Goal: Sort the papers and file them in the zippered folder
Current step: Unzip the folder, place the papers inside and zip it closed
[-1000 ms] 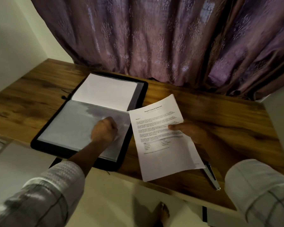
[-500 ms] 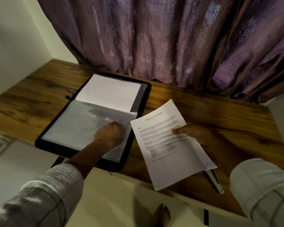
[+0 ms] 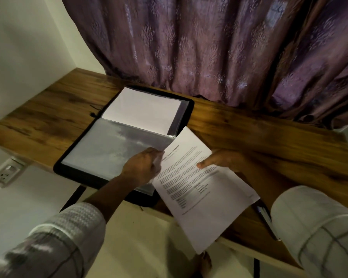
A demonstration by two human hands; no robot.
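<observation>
Just right of the zippered folder (image 3: pixel 191 105), the right hand (image 3: pixel 224 161) grips a printed paper (image 3: pixel 201 209), thumb on top; the left hand (image 3: pixel 142 167) pinches the folder's clear sleeve (image 3: pixel 109 153) at its edge.

One folder (image 3: pixel 189 109), two papers (image 3: pixel 141 109) (image 3: pixel 201 199), one pen (image 3: pixel 266 217), two hands (image 3: pixel 143 167) (image 3: pixel 225 161).

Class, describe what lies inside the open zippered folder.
Zippered folder: clear sleeves, a white sheet in the far one. The left hand and the printed paper hide the near sleeve's right edge.
</observation>
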